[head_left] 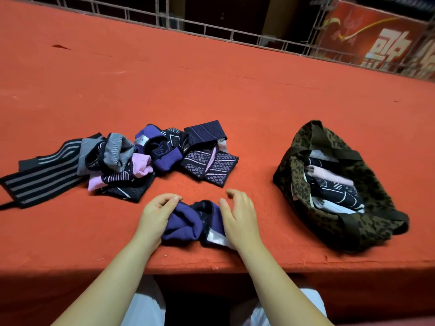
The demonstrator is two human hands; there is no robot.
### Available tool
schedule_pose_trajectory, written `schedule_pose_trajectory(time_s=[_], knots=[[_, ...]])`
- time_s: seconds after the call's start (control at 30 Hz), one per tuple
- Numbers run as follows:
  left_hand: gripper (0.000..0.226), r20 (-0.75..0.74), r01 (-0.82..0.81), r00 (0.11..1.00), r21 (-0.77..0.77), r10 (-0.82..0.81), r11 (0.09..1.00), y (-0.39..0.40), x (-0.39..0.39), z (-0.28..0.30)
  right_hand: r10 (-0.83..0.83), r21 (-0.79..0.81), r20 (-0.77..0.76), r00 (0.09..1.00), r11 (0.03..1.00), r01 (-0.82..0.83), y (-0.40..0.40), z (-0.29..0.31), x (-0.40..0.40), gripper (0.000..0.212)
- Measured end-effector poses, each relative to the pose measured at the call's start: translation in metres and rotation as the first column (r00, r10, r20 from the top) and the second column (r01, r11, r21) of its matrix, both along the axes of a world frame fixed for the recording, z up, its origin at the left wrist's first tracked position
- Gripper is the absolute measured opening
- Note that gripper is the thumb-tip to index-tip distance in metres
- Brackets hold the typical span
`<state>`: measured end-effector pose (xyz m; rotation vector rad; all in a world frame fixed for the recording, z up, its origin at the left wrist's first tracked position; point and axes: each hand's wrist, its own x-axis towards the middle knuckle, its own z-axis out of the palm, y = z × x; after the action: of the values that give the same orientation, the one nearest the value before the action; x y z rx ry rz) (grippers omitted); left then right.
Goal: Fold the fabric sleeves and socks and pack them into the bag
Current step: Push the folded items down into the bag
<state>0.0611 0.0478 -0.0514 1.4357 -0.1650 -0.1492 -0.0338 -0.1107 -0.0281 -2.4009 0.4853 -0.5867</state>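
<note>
Orange surface (pixel 211 90): bag (pixel 339 229) gaped right for packing; pile (pixel 122 163) waited left. Left hand (pixel 156 214) gripped sock (pixel 188 223); right hand (pixel 240 215), fingers relaxed, pressed it flat for folding.

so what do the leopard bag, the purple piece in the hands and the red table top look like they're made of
Leopard bag: soft woven or knitted cloth, matte, as it slumps and its rim looks ribbed. Purple piece: stretchy knit fabric, matte, bunching in soft folds between the left hand and right hand. Table top: likely felt or a fuzzy cloth cover, with a dull, slightly fuzzy surface.
</note>
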Motion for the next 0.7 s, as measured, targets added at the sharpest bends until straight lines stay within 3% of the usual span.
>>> schedule_pose_trajectory(time_s=[0.07,0.13,0.2,0.27,0.37,0.43,0.5,0.57,0.63,0.7], knots=[[0.027,0.043,0.030,0.999,-0.011,-0.029,1.000,0.001,-0.006,0.003,0.201,-0.103,0.003,0.980,0.974,-0.200,0.014,0.011,0.003,0.068],[0.025,0.068,0.026,0.997,-0.026,-0.024,0.999,0.003,-0.008,0.005,0.422,-0.085,-0.153,0.893,0.895,-0.438,0.032,0.013,0.009,0.068],[0.023,0.046,-0.008,0.999,-0.068,0.011,0.998,0.005,-0.006,0.004,0.459,-0.084,-0.243,0.855,0.868,-0.490,0.040,0.003,0.014,0.064],[0.021,0.003,-0.045,0.999,-0.100,0.045,0.994,0.006,-0.004,0.003,0.386,-0.102,-0.192,0.902,0.906,-0.410,0.036,-0.006,0.016,0.057],[0.021,-0.015,-0.068,0.998,-0.094,0.067,0.993,0.003,-0.003,0.004,0.389,-0.091,-0.190,0.902,0.907,-0.410,0.029,-0.014,0.014,0.044],[0.022,0.016,-0.067,0.998,-0.072,0.069,0.995,0.003,-0.005,0.007,0.344,0.052,-0.118,0.931,0.939,-0.340,0.029,-0.016,0.014,0.047],[0.017,0.189,-0.081,0.979,0.022,0.076,0.996,0.005,-0.011,0.008,0.123,0.286,0.034,0.992,0.950,-0.128,0.026,-0.019,0.016,0.048],[0.008,0.418,-0.112,0.907,0.114,0.054,0.987,0.008,-0.019,0.010,-0.108,0.440,0.145,0.983,0.898,0.033,0.023,-0.019,0.020,0.045],[0.003,0.533,-0.029,0.845,0.146,-0.054,0.989,0.005,-0.032,0.012,-0.176,0.466,0.179,0.968,0.882,0.074,0.022,-0.018,0.023,0.046],[0.007,0.557,0.080,0.810,0.205,-0.184,0.975,-0.001,-0.038,0.011,-0.140,0.426,0.151,0.979,0.902,0.063,0.025,-0.020,0.026,0.047]])
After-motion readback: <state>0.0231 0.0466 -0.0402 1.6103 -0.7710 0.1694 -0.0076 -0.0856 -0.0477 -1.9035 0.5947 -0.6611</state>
